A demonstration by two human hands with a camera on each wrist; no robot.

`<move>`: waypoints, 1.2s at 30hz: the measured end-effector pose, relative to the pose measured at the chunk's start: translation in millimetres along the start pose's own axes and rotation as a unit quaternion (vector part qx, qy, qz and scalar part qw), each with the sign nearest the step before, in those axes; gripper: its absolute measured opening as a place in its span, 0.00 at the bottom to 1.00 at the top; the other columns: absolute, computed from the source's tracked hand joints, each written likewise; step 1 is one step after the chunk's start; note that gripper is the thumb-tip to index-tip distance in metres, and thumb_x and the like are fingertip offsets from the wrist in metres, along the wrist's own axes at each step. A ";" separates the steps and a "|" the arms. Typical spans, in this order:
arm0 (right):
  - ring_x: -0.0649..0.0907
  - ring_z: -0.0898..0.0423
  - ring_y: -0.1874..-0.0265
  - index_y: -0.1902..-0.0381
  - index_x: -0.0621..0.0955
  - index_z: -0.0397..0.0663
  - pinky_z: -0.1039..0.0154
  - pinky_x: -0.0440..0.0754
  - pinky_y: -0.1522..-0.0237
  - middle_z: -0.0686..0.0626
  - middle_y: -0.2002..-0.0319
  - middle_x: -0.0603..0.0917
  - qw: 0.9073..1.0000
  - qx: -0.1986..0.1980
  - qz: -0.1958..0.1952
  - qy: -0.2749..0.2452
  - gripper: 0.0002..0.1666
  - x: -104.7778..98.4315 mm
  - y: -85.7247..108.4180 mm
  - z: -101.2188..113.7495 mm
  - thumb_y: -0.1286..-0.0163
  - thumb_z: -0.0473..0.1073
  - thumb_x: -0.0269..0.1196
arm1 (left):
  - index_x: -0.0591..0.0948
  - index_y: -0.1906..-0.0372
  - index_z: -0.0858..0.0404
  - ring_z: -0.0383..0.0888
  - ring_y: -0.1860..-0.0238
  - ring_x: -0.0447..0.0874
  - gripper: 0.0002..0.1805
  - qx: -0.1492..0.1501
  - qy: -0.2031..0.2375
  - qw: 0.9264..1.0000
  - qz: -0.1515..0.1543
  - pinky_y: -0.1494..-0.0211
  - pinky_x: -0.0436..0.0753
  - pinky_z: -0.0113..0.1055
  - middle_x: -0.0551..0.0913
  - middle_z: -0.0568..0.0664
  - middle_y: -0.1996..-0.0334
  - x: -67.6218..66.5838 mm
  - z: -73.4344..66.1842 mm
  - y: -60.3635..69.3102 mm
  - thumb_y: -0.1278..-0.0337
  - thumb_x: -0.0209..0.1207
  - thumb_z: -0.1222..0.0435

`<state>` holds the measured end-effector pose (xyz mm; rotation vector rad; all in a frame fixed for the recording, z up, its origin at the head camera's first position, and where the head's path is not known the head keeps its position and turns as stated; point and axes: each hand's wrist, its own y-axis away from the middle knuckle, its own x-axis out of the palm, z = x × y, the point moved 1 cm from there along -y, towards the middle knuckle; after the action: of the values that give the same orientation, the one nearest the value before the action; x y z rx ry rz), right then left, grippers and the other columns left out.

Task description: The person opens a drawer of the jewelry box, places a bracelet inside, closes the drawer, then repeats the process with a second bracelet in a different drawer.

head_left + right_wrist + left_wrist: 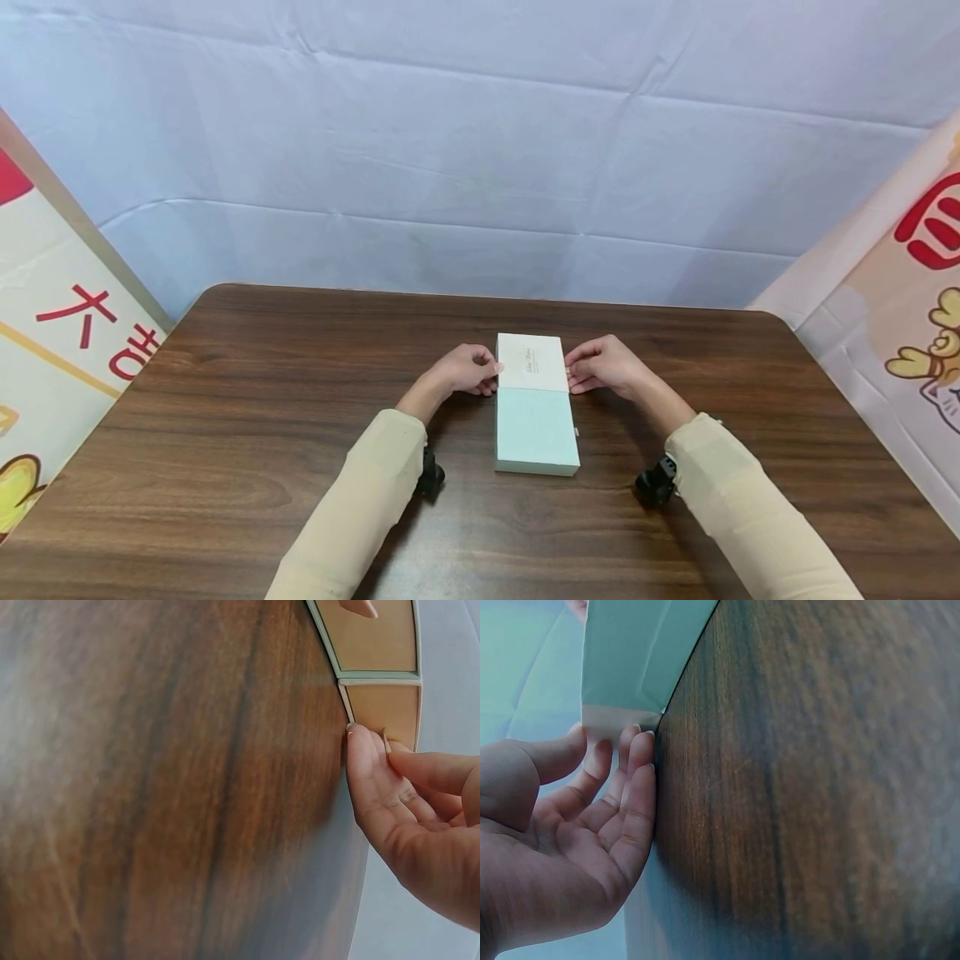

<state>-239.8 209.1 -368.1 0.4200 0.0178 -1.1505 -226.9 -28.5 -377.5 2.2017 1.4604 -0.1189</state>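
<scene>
A low, long box lies on the table, with a white part at the far end and a mint-green part nearer. Tan drawer-like panels are set in its right side. My right hand pinches a small pull tab on the white part's panel between thumb and fingers. On the opposite side, my left hand touches the white part, its thumb at the top edge and its fingers against the side wall. I cannot tell whether the two parts are joined.
The box rests on a dark wood-grain table. A second tab sticks out from the mint part's side. Pale cloth hangs behind the table, with printed sheets at the sides. Both wrists carry black cameras.
</scene>
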 end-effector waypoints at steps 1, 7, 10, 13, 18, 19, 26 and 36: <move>0.83 0.53 0.75 0.55 0.71 0.17 0.54 0.81 0.66 0.40 0.73 0.81 1.000 -0.001 0.000 0.002 0.12 -0.1 -0.3 -0.6 0.36 0.22 0.51 | 0.74 0.68 0.65 0.44 0.72 0.81 0.09 0.000 0.001 1.000 0.000 0.67 0.78 0.32 0.80 0.54 0.75 -0.2 -0.2 0.3 0.36 0.53 0.62; 0.83 0.53 0.75 0.58 0.73 0.19 0.56 0.81 0.67 0.40 0.73 0.81 1.000 -0.018 0.009 -0.011 0.10 -1.2 0.5 -2.0 0.37 0.23 0.52 | 0.73 0.69 0.65 0.43 0.73 0.81 0.09 -0.001 0.006 1.000 0.002 0.67 0.78 0.33 0.80 0.54 0.75 -0.3 -0.7 0.7 0.36 0.53 0.63; 0.83 0.52 0.76 0.61 0.75 0.21 0.57 0.81 0.68 0.40 0.74 0.81 0.999 -0.032 0.022 -0.022 0.08 -2.1 1.8 -1.7 0.38 0.23 0.53 | 0.73 0.69 0.65 0.43 0.73 0.81 0.09 -0.001 0.005 1.000 0.001 0.66 0.78 0.33 0.80 0.54 0.75 -0.3 -0.5 0.6 0.36 0.53 0.63; 0.83 0.52 0.75 0.61 0.74 0.20 0.57 0.81 0.68 0.40 0.73 0.81 0.999 -0.031 0.022 -0.017 0.09 -2.0 0.9 -2.9 0.38 0.23 0.52 | 0.74 0.68 0.66 0.44 0.73 0.81 0.09 0.000 0.003 1.000 -0.001 0.66 0.78 0.34 0.80 0.54 0.75 -0.4 -0.3 0.5 0.36 0.53 0.63; 0.83 0.52 0.74 0.56 0.71 0.18 0.56 0.81 0.66 0.41 0.73 0.81 1.000 -0.003 -0.002 0.000 0.11 -0.8 -3.0 -5.5 0.37 0.22 0.50 | 0.74 0.68 0.66 0.44 0.73 0.81 0.10 -0.002 0.002 1.000 -0.001 0.66 0.78 0.33 0.80 0.54 0.74 -0.4 0.1 -0.2 0.37 0.53 0.62; 0.83 0.52 0.74 0.56 0.71 0.18 0.56 0.81 0.66 0.41 0.73 0.81 1.000 0.000 -0.004 0.000 0.11 -0.7 -3.3 -5.7 0.36 0.22 0.50 | 0.74 0.68 0.66 0.44 0.73 0.81 0.09 -0.003 0.002 1.000 0.000 0.66 0.78 0.33 0.80 0.54 0.74 -0.4 0.1 -0.2 0.37 0.53 0.62; 0.83 0.53 0.75 0.55 0.71 0.18 0.55 0.81 0.66 0.41 0.72 0.81 1.000 -0.006 0.003 -0.002 0.12 -0.4 -1.6 -4.3 0.36 0.23 0.50 | 0.74 0.69 0.65 0.43 0.73 0.81 0.09 -0.004 0.001 1.000 -0.004 0.68 0.77 0.32 0.80 0.53 0.75 0.0 -0.5 -0.3 0.37 0.53 0.63; 0.83 0.53 0.74 0.55 0.71 0.18 0.56 0.81 0.66 0.40 0.72 0.80 1.000 -0.007 0.003 0.003 0.13 -0.4 -0.6 -4.1 0.36 0.23 0.51 | 0.74 0.68 0.66 0.44 0.73 0.81 0.10 -0.004 -0.010 1.000 -0.005 0.67 0.78 0.33 0.80 0.54 0.75 0.3 -2.2 0.7 0.37 0.53 0.63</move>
<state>-239.7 210.6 -372.0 0.4097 0.0296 -1.1432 -226.6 -27.6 -375.5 2.1811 1.4584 -0.1389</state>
